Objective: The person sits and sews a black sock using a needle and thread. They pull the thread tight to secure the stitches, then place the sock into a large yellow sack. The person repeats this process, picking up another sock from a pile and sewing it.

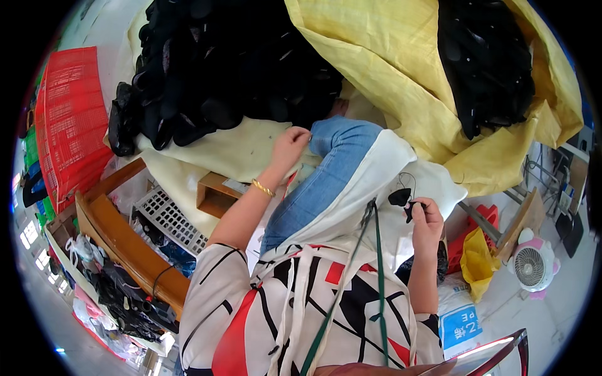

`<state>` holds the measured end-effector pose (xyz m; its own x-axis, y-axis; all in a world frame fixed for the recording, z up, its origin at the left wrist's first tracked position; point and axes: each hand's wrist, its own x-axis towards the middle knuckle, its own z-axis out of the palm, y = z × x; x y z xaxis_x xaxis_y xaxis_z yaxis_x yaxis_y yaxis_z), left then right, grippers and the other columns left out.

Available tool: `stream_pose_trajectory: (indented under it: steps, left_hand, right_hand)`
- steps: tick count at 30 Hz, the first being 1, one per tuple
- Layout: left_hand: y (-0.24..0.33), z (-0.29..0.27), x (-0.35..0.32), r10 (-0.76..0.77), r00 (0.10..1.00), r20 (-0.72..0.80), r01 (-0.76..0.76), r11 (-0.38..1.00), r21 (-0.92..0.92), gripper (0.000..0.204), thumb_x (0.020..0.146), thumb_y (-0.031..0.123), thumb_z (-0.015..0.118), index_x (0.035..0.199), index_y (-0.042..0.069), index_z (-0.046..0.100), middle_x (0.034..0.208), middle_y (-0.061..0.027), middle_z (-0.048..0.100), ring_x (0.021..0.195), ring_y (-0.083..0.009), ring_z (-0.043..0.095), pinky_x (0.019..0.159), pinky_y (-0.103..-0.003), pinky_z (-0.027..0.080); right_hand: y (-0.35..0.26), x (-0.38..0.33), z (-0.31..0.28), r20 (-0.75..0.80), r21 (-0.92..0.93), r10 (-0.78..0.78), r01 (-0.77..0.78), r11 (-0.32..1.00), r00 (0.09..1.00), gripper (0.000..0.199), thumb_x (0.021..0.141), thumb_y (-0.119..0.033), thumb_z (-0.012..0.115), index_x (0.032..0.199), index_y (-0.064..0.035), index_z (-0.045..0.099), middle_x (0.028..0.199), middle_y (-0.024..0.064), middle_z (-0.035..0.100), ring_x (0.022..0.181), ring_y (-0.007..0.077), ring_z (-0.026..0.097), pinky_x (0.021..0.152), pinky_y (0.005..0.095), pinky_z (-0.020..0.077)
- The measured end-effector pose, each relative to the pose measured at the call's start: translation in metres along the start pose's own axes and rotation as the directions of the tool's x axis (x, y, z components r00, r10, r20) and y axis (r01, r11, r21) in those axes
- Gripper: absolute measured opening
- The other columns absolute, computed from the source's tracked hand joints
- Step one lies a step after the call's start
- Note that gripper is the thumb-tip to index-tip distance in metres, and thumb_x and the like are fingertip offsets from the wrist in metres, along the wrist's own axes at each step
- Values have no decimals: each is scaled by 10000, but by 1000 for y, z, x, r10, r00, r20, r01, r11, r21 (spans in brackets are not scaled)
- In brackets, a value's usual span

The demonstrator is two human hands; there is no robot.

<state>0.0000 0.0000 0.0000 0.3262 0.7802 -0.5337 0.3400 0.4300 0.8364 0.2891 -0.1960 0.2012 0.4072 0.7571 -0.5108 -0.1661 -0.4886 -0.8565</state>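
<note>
Pale floor [517, 319] shows at the workroom's right rim, from 3 to 5 o'clock. Largest is a black heap [226, 75] at 11 o'clock; a yellow sheet [376, 56] at 1 o'clock folds around a second heap [486, 69] at 2. Next in size: a red panel [72, 119] between 9 and 10; a wooden frame [119, 229] at 8; the jeans [332, 163] at centre, with white cloth [367, 188] beside them. Smaller are a basket [172, 216] and a box [213, 195] toward 9, and a fan [533, 266] between 3 and 4. The left hand [290, 149], at 12 near centre, lies by the knee, fingers curled; whether it grips anything cannot be told. Well apart, the right hand [427, 219] at 3 pinches a small black piece [400, 197]. One piece is in hand; judging by the heaps, much may be left, though which items are finished cannot be told. Open room lies over the lap between the hands; the box edge crowds the left forearm, and the sheet's edge bounds 1 o'clock.
</note>
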Motion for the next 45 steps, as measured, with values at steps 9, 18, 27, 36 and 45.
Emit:
stream_pose_trajectory:
  steps: [9, 18, 27, 36, 45]
  left_hand:
    - [-102, 56, 139, -529, 848, 28, 502, 784, -365, 536, 876, 402, 718, 1092, -87, 683, 930, -124, 717, 867, -258, 660, 857, -358, 497]
    - [-92, 43, 164, -437, 800, -411, 96, 770, -631, 192, 785, 72, 775, 947, -15, 722, 890, -79, 715, 827, -177, 640, 799, -315, 498]
    - [-24, -18, 120, -137, 984, 116, 166, 446, -879, 173, 895, 194, 666, 999, 57, 680, 924, -66, 687, 874, -183, 638, 811, -324, 491]
    - [138, -25, -56, -42, 991, 127, 127, 601, -789, 147, 967, 203, 623, 890, 78, 630, 935, -31, 695, 828, -145, 655, 739, -261, 513]
    - [151, 15, -173, -156, 967, 202, 255, 636, -728, 127, 944, 102, 640, 1057, 49, 621, 1054, -31, 690, 985, -125, 656, 913, -268, 505]
  right_hand:
    - [5, 36, 20, -26, 30, 136, -135, 990, 990, 144, 973, -100, 619, 1077, -1, 623, 950, 32, 678, 855, 83, 607, 766, 221, 481]
    - [8, 26, 23, -61, 63, 154, -150, 987, 986, 126, 973, -68, 595, 1080, -7, 620, 939, 28, 675, 825, 61, 583, 747, 213, 469]
    - [5, -1, 21, -13, 68, 16, -16, 998, 1000, 123, 986, -87, 579, 1063, -2, 621, 919, 45, 674, 792, 97, 610, 734, 243, 493]
    - [2, -28, 19, 23, 153, -99, 94, 984, 995, 158, 995, -139, 595, 1066, 0, 619, 905, 30, 653, 786, 93, 585, 722, 239, 477]
    - [1, -39, 22, -33, 520, 95, -64, 852, 995, 155, 982, -121, 601, 1108, -32, 618, 931, 20, 655, 711, 85, 619, 663, 261, 537]
